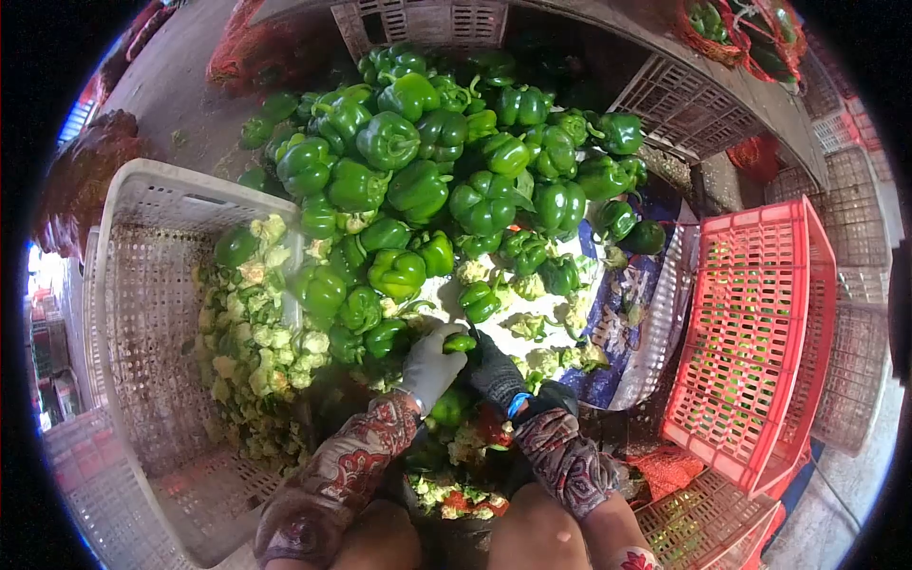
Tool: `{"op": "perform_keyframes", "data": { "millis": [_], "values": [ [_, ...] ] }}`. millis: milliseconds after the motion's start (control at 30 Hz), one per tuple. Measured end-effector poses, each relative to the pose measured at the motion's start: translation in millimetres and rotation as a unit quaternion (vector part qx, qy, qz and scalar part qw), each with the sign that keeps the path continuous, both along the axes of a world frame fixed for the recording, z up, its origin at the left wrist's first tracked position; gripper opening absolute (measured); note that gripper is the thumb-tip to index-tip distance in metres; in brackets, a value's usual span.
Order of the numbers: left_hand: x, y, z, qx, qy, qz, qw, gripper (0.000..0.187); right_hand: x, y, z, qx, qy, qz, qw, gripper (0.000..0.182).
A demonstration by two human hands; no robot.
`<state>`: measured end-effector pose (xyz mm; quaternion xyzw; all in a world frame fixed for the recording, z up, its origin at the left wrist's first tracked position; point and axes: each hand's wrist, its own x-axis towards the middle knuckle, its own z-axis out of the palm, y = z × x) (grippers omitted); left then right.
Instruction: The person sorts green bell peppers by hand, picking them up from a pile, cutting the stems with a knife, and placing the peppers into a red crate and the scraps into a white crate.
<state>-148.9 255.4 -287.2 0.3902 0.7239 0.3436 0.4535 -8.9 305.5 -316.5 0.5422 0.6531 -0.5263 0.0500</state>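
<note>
– In the head view, where is the held pepper (461, 342) to be found?

– It is held just off the near edge of the heap of peppers (389, 142), between the white-gloved left hand (433, 363) and the dark-gloved right hand (494, 369).

– Which hand is nearer, and how are the fingers set?

– The left is judged nearer, since the pepper is pinched at its fingertips, on its inner side, toward the right hand. The right hand is brought in just beside it. Whether its fingers are pressed together or closed around something cannot be told; a dark shape at their tips is lost against the glove.

– And the long axis?

– Only part of the pepper is left uncovered. That part is stretched from side to side, so the axis is judged to run along the heap's near edge rather than into it. Which end is the stem cannot be made out.

– What is set around the heap?

– To its left, a grey crate (157, 313) partly filled with pale scraps (261, 332); to its right, a tilted red crate (736, 313).
</note>
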Motion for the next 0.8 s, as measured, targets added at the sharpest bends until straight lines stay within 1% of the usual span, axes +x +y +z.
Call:
{"op": "perform_keyframes", "data": {
  "millis": [33, 133, 167, 233, 267, 300, 333, 367, 400, 433, 467, 533, 633, 733, 767, 800],
  "values": [
    [0.6, 1.1, -4.4, 0.004, 0.025, -0.002, 1.0, 0.035, -4.3, 0.5, 4.0, 0.001, -0.014, -0.009, 1.0, 0.065],
    [6.1, 6.8, -20.6, -0.042, 0.066, 0.01, 0.997, 0.032, -15.1, 2.2, 17.5, -0.025, -0.077, -0.037, 0.996, 0.06],
    [4.6, 7.7, -26.5, -0.033, 0.058, 0.006, 0.998, 0.033, -17.9, 2.6, 16.5, -0.034, -0.097, -0.053, 0.993, 0.058],
    [1.7, 3.0, -27.1, -0.024, 0.039, -0.01, 0.999, 0.035, -12.1, -6.6, 13.3, -0.011, -0.067, -0.049, 0.997, 0.058],
    [-2.8, 4.6, -21.2, -0.029, -0.003, -0.005, 1.0, 0.036, -12.1, -4.6, 12.1, 0.007, -0.048, -0.049, 0.998, 0.059],
    [-6.2, 1.0, -14.4, -0.033, -0.047, -0.001, 0.998, 0.038, -10.4, -4.4, 11.1, -0.029, -0.076, -0.038, 0.996, 0.068],
    [-6.5, -0.7, 0.9, -0.041, -0.095, 0.006, 0.995, 0.04, -8.8, -2.1, 15.0, -0.026, -0.033, -0.031, 0.999, 0.072],
    [-6.1, -1.3, 18.4, -0.086, -0.123, 0.022, 0.988, 0.045, -5.8, -4.0, 19.6, -0.029, 0.008, -0.024, 0.999, 0.076],
    [-4.6, -6.3, 17.2, -0.077, -0.145, 0.026, 0.986, 0.046, -3.0, -9.8, 21.8, -0.034, 0.049, -0.022, 0.998, 0.08],
    [-5.0, -9.0, 17.1, -0.065, -0.164, 0.03, 0.984, 0.047, 2.3, -15.5, 0.4, -0.04, 0.096, -0.033, 0.994, 0.083],
    [-6.4, -9.0, 17.4, -0.048, -0.183, 0.038, 0.981, 0.048, 1.9, -15.9, -3.5, -0.047, 0.144, -0.044, 0.987, 0.087],
    [-9.4, -7.9, 16.6, -0.031, -0.209, 0.025, 0.977, 0.049, 4.3, -10.2, 0.1, -0.138, 0.213, -0.076, 0.964, 0.087],
    [-18.7, -16.0, 15.3, -0.017, -0.243, 0.007, 0.97, 0.051, 11.6, -10.2, -3.9, -0.102, 0.308, -0.03, 0.945, 0.085],
    [-25.9, -14.6, 19.6, 0.001, -0.242, -0.003, 0.97, 0.048, 18.2, -1.7, 11.5, -0.247, 0.271, -0.086, 0.926, 0.084],
    [-28.4, -18.8, 24.8, 0.003, -0.254, -0.007, 0.967, 0.045, 40.7, -12.6, -42.2, -0.28, 0.403, -0.134, 0.861, 0.081],
    [-30.9, -22.6, 31.1, 0.005, -0.266, -0.012, 0.964, 0.043, 41.5, -8.1, -14.7, -0.369, 0.398, -0.175, 0.821, 0.074]
  ]
}}
